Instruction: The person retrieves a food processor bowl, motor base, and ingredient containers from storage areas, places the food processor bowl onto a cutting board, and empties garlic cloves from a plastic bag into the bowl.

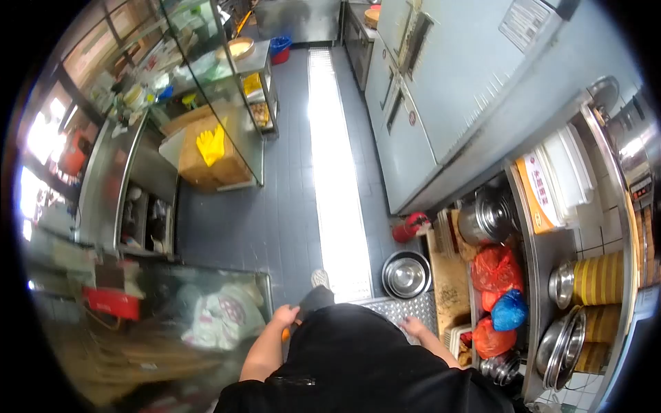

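Note:
My left hand (286,316) hangs beside my black-clothed body with its fingers curled. Small orange parts (286,334) show beneath it; I cannot make out what they belong to. In front of that hand, a grey trouser leg (317,300) ends in a light shoe tip (319,277). My right hand (413,326) is low on the other side, over the textured metal floor plate (385,308). Its fingers look loosely apart and nothing shows in them. Nearest to it are the stacked metal bowls (406,276) on the floor.
A tall steel refrigerator (406,138) stands ahead right. A shelf (530,275) at right bears pots, red bags (496,268) and a blue bag (509,310). Glass panels (227,275) stand at left. Yellow gloves (211,144) lie on a cardboard box (206,168). A bright strip (334,172) runs along the floor.

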Available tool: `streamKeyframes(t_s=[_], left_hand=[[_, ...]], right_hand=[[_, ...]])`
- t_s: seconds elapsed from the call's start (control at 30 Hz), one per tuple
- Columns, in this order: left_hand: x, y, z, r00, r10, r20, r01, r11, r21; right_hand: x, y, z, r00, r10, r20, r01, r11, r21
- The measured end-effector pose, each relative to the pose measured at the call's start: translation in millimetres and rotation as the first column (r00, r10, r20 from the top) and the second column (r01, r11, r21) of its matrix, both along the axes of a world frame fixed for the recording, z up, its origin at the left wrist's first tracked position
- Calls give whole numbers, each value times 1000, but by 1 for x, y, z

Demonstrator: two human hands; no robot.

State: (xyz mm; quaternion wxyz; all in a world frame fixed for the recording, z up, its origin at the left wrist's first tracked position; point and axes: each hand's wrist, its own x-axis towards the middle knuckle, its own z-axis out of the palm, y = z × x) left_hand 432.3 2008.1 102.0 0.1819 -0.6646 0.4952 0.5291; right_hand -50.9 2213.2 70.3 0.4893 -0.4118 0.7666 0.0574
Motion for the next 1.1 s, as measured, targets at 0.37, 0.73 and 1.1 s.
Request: streamKeyframes(t_s=[0.37, 0.73, 1.1], left_hand=[[17, -324, -1, 989, -95, 114, 137, 879, -457], [-52, -407, 7, 941, -317, 123, 317, 687, -654], [-90, -576, 24, 979, 193, 67, -173, 958, -227]], right_hand=[[-26, -135, -4, 696, -715, -55, 700, 660, 274], [-170, -521, -100, 990, -129, 50, 134, 986, -104], [-200, -961, 46, 951, -277, 137, 308, 817, -487]])
